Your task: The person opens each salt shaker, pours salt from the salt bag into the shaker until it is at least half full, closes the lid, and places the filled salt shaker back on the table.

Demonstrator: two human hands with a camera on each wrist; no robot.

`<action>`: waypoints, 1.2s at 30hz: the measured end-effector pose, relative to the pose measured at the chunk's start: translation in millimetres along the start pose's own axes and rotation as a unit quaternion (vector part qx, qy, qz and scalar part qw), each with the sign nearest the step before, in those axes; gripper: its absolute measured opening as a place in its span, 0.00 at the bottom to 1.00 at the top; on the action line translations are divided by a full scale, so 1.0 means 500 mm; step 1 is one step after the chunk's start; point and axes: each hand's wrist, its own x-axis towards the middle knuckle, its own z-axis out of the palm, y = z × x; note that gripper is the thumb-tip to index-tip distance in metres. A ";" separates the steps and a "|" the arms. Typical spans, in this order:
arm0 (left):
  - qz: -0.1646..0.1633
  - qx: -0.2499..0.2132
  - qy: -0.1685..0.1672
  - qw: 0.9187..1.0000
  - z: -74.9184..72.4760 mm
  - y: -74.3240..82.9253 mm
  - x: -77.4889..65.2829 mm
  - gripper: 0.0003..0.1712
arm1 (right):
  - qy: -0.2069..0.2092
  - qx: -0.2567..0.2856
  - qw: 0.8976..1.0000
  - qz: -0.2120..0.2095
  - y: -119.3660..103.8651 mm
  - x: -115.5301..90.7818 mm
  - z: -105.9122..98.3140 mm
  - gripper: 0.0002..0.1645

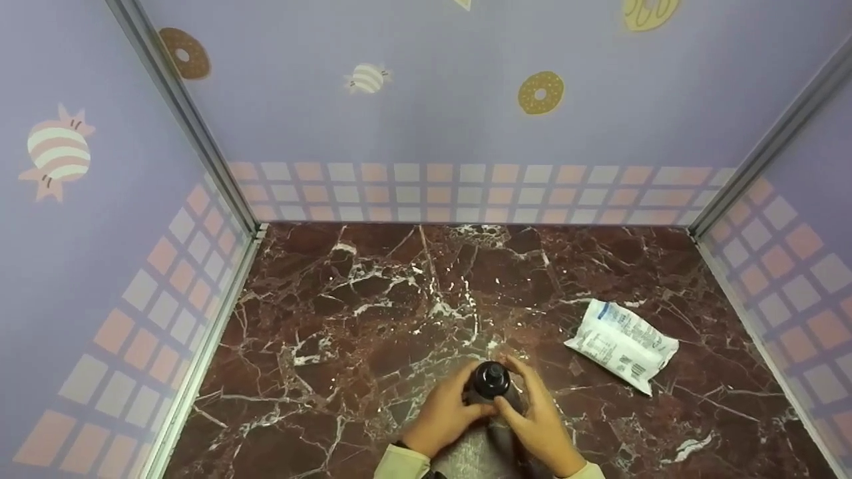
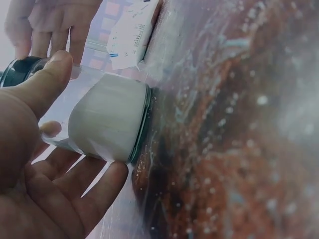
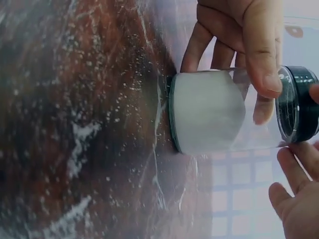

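Note:
A clear jar (image 2: 107, 112) with a black lid (image 1: 492, 379) stands upright on the marbled tabletop, partly filled with a white substance (image 3: 207, 112). My left hand (image 1: 444, 414) wraps its thumb and fingers around the jar's body, below the lid. At the lid, my right hand (image 1: 538, 419) holds the rim with thumb and fingers from the other side. In the right wrist view, the lid (image 3: 299, 103) sits on the jar's top. From above, the hands and lid hide most of the jar's body.
A white printed packet (image 1: 624, 344) lies to the right of the hands. White specks and crumbs (image 1: 466, 293) are scattered over the dark red marbled tabletop (image 1: 299, 426). Patterned purple panels (image 1: 426, 120) wall in the back and both sides.

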 end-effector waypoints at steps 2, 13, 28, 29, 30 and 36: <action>0.002 0.004 0.002 1.000 0.001 0.002 0.000 0.45 | 0.015 -0.045 0.999 0.005 -0.001 0.001 -0.001 0.42; -0.013 -0.007 -0.018 1.000 0.006 0.006 -0.001 0.45 | -0.125 -0.004 0.992 0.029 -0.004 0.031 -0.049 0.57; 0.012 -0.011 -0.012 1.000 -0.013 -0.004 -0.008 0.44 | -0.115 -0.132 0.980 -0.093 -0.015 0.040 -0.022 0.39; 0.014 -0.006 -0.008 1.000 -0.015 -0.004 -0.008 0.44 | -0.101 -0.138 0.980 -0.100 -0.015 0.037 -0.015 0.38; 0.016 0.002 -0.003 1.000 -0.016 -0.003 -0.007 0.44 | -0.089 -0.145 0.980 -0.102 -0.015 0.034 -0.010 0.38; 0.023 0.003 0.012 1.000 -0.007 -0.002 -0.008 0.41 | -0.059 -0.160 0.982 -0.086 -0.013 0.024 0.002 0.36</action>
